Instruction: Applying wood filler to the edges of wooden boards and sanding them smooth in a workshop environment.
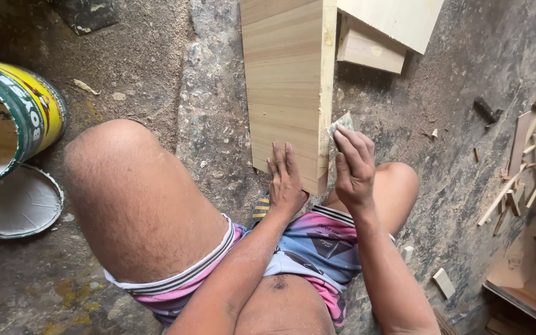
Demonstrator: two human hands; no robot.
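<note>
Head view: left hand (285, 180) flat on wooden board (283, 80), fingers straight and close together, palm down near board's lower end, gripping nothing. Board lies on dusty floor (429, 124) between bare knees, one long edge pale and raw. Right hand (353, 166) pinches small grey sheet, probably sandpaper (340, 124), fingers curled around it, pressing it against board's right edge. Yellow-green bucket (13, 118) at left, its round lid (17, 205) just below. Wood scraps (522, 180) at right.

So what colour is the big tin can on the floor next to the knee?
The tin can is yellow outside with a green band around its rim, seen in the head view.
</note>
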